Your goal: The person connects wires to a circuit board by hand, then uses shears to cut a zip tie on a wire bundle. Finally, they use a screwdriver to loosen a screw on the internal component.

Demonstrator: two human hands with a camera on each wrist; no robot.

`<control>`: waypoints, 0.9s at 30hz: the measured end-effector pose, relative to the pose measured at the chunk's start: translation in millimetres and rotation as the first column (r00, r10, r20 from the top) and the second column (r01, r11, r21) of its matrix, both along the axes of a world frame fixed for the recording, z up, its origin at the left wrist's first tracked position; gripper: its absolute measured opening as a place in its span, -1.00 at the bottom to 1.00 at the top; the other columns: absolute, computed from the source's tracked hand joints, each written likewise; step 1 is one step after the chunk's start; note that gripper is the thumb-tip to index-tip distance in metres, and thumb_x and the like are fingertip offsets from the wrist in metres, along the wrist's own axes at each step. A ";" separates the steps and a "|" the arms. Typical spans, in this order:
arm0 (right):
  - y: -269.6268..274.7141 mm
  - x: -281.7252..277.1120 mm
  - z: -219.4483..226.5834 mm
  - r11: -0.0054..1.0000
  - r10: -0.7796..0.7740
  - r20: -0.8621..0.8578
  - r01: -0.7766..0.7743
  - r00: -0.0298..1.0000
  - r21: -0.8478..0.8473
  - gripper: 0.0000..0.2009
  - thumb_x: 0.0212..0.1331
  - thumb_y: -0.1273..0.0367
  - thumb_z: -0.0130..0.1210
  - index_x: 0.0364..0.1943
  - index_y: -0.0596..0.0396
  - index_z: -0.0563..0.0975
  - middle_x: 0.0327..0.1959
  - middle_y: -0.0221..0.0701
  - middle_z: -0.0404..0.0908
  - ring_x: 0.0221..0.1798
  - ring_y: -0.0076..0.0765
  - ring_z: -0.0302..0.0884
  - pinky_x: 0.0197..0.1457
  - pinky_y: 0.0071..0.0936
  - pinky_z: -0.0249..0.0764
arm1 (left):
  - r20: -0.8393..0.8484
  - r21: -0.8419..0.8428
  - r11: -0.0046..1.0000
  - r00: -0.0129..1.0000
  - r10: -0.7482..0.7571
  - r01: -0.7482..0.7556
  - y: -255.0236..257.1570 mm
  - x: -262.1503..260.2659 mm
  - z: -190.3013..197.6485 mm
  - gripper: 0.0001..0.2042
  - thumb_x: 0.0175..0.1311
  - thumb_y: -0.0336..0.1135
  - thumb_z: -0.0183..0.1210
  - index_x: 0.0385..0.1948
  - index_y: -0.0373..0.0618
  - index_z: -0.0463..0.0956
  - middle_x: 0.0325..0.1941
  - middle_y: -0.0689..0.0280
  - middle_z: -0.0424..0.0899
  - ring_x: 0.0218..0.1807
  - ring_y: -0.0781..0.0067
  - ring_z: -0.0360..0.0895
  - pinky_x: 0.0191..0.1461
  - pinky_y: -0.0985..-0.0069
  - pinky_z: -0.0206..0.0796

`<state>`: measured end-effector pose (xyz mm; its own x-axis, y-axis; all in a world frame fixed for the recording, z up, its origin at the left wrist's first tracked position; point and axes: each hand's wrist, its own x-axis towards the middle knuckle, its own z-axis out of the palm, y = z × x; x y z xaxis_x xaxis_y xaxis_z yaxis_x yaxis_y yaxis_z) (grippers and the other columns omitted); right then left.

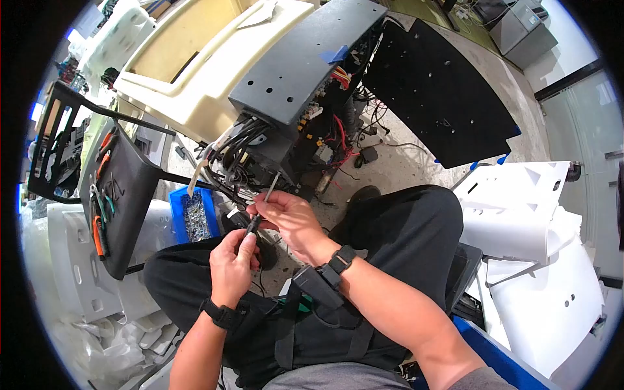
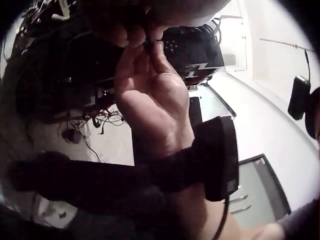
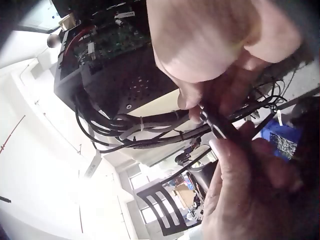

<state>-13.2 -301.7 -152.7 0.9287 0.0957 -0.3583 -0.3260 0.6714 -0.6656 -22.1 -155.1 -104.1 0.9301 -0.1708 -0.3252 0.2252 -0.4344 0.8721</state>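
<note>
My left hand pinches a slim black cable end between thumb and fingers. Close against it, my right hand has its thumb and fingertips curled at the other end of that same black piece. A thin metal rod sticks up from the right hand's fingers, its lower part hidden by them. Just beyond both hands, a bundle of black cables comes out of the dark metal housing. In the left wrist view the fingers meet in shadow.
A blue bin of small screws stands left of the hands. Pliers and other hand tools lie on a black chair seat. Loose wires hang under the housing. White panels lie on the right, beside a large black panel.
</note>
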 end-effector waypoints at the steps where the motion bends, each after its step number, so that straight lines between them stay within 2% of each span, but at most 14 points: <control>1: 0.1 0.3 -1.2 1.000 0.002 0.007 -0.002 1.000 0.007 -0.79 0.29 0.31 0.04 -0.09 0.12 0.48 -0.15 -0.37 0.60 -0.04 -0.50 0.52 -0.02 -0.51 0.46 | 0.001 -0.001 1.000 1.000 0.002 -0.002 1.8 1.4 -0.7 -0.80 0.32 -0.30 0.08 -0.31 -0.29 0.51 -0.60 0.39 0.48 -0.64 0.64 0.41 -0.57 0.65 0.26; 3: -3.5 -1.0 0.8 0.999 0.028 0.018 -0.029 0.999 0.031 -0.78 0.30 0.31 0.04 -0.09 0.13 0.48 -0.14 -0.36 0.59 -0.05 -0.49 0.52 -0.02 -0.51 0.46 | -0.221 -0.129 0.992 0.974 -0.043 0.015 6.7 3.5 -4.1 -0.70 0.40 -0.19 -0.05 -0.34 -0.27 0.52 -0.61 0.41 0.46 -0.68 0.67 0.36 -0.63 0.67 0.18; 5: -8.2 -1.0 4.5 0.997 0.055 0.032 -0.057 0.998 0.054 -0.78 0.30 0.31 0.03 -0.08 0.14 0.48 -0.14 -0.36 0.59 -0.05 -0.49 0.52 -0.02 -0.51 0.46 | -0.234 -0.164 0.986 0.971 -0.054 0.015 7.5 3.9 -5.1 -0.63 0.43 -0.13 -0.12 -0.34 -0.27 0.52 -0.62 0.41 0.44 -0.71 0.67 0.31 -0.67 0.66 0.13; 7: -9.4 0.3 7.0 0.996 0.094 0.011 -0.094 0.996 -0.001 -0.79 0.31 0.32 0.02 -0.10 0.14 0.48 -0.16 -0.35 0.59 -0.07 -0.49 0.52 -0.01 -0.50 0.46 | -0.357 -0.270 0.962 0.932 -0.061 -0.040 10.3 5.7 -2.9 -0.63 0.44 -0.12 -0.14 -0.31 -0.27 0.51 -0.60 0.40 0.45 -0.72 0.67 0.30 -0.68 0.66 0.13; 11: -3.6 1.8 5.0 0.998 0.068 0.006 -0.068 0.998 -0.007 -0.81 0.31 0.32 0.02 -0.13 0.14 0.50 -0.18 -0.35 0.60 -0.09 -0.49 0.53 -0.02 -0.50 0.47 | -0.304 -0.190 0.981 0.952 -0.029 -0.030 7.1 4.3 3.1 -0.63 0.44 -0.12 -0.14 -0.26 -0.28 0.49 -0.60 0.41 0.44 -0.70 0.65 0.33 -0.63 0.66 0.18; 13: -1.9 2.0 2.5 0.999 0.049 -0.018 -0.049 0.999 -0.015 -0.82 0.30 0.32 0.02 -0.17 0.14 0.51 -0.19 -0.36 0.60 -0.10 -0.49 0.54 -0.04 -0.50 0.48 | -0.143 -0.086 0.996 0.990 -0.003 -0.010 3.0 1.6 3.3 -0.66 0.43 -0.15 -0.10 -0.25 -0.30 0.48 -0.59 0.41 0.42 -0.63 0.64 0.39 -0.54 0.65 0.28; 14: -2.1 1.9 1.8 0.999 0.046 -0.015 -0.046 0.999 -0.016 -0.82 0.30 0.32 0.02 -0.17 0.14 0.51 -0.19 -0.36 0.60 -0.10 -0.49 0.54 -0.04 -0.50 0.48 | -0.092 -0.100 0.992 0.994 0.063 -0.072 1.0 -0.3 3.3 -0.78 0.33 -0.28 0.07 -0.24 -0.29 0.49 -0.55 0.37 0.45 -0.52 0.58 0.46 -0.42 0.62 0.34; 15: -2.7 1.6 1.2 0.999 0.046 -0.008 -0.046 0.999 -0.004 -0.82 0.30 0.32 0.03 -0.17 0.14 0.52 -0.20 -0.36 0.60 -0.10 -0.49 0.54 -0.05 -0.50 0.49 | -0.090 -0.101 0.993 0.994 0.058 -0.067 3.6 -1.4 -0.4 -0.78 0.33 -0.28 0.07 -0.24 -0.29 0.49 -0.55 0.37 0.45 -0.52 0.58 0.46 -0.42 0.62 0.34; 17: -3.0 0.7 2.1 0.999 0.040 0.003 -0.040 0.999 0.006 -0.82 0.29 0.32 0.04 -0.18 0.13 0.52 -0.21 -0.37 0.60 -0.10 -0.49 0.54 -0.06 -0.51 0.49 | 0.376 0.179 0.982 0.918 -0.128 0.063 10.2 -1.7 -9.9 -0.80 0.16 -0.40 0.23 -0.23 -0.26 0.50 -0.48 0.31 0.50 -0.45 0.52 0.49 -0.36 0.58 0.35; 19: -1.1 1.0 4.2 1.000 0.017 -0.014 -0.017 1.000 -0.004 -0.80 0.27 0.31 0.06 -0.16 0.14 0.53 -0.23 -0.41 0.63 -0.16 -0.56 0.55 -0.15 -0.60 0.46 | 0.387 0.153 0.988 0.918 -0.090 0.032 4.2 -1.6 1.4 -0.76 0.04 -0.46 0.30 -0.23 -0.24 0.53 -0.48 0.29 0.52 -0.43 0.46 0.50 -0.32 0.54 0.35; 21: 0.6 0.5 0.9 1.000 -0.008 -0.012 0.009 1.000 0.020 -0.80 0.25 0.32 0.09 -0.15 0.15 0.54 -0.23 -0.42 0.63 -0.15 -0.57 0.55 -0.14 -0.61 0.46 | 0.425 0.321 0.946 0.884 -0.193 0.052 3.8 -1.6 5.9 -0.80 0.07 -0.45 0.29 -0.26 -0.24 0.55 -0.47 0.29 0.54 -0.42 0.44 0.53 -0.31 0.52 0.36; 23: 0.9 0.7 0.2 1.000 -0.016 -0.067 0.015 0.998 -0.021 -0.80 0.24 0.32 0.10 -0.16 0.15 0.54 -0.24 -0.43 0.63 -0.15 -0.56 0.55 -0.14 -0.61 0.46 | 0.397 0.271 0.959 0.899 -0.186 0.079 8.3 0.3 -3.5 -0.81 0.13 -0.43 0.24 -0.24 -0.28 0.56 -0.46 0.29 0.58 -0.44 0.49 0.55 -0.35 0.56 0.39; 25: -0.3 1.1 -0.9 1.000 -0.015 -0.080 0.014 0.997 -0.019 -0.81 0.23 0.33 0.12 -0.20 0.17 0.56 -0.24 -0.40 0.60 -0.08 -0.47 0.56 -0.06 -0.52 0.52 | 0.014 0.009 1.000 0.999 -0.029 0.029 6.9 2.2 -3.0 -0.79 0.23 -0.39 0.17 -0.20 -0.33 0.54 -0.44 0.27 0.62 -0.47 0.56 0.55 -0.39 0.60 0.42; 27: 1.0 1.0 -2.4 0.995 -0.018 -0.120 0.006 0.993 -0.099 -0.76 0.18 0.30 0.17 -0.18 0.19 0.55 -0.23 -0.39 0.60 -0.05 -0.44 0.56 -0.03 -0.53 0.52 | -0.135 -0.108 0.994 0.990 -0.041 0.026 10.9 5.4 -5.6 -0.78 0.32 -0.36 0.08 -0.12 -0.31 0.52 -0.42 0.26 0.64 -0.42 0.56 0.60 -0.36 0.63 0.45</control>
<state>-12.3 -300.7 -155.1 0.8790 0.0438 -0.4748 -0.4002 0.6091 -0.6847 -16.7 -144.2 -109.7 0.8714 -0.2412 -0.4272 0.3321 -0.3509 0.8756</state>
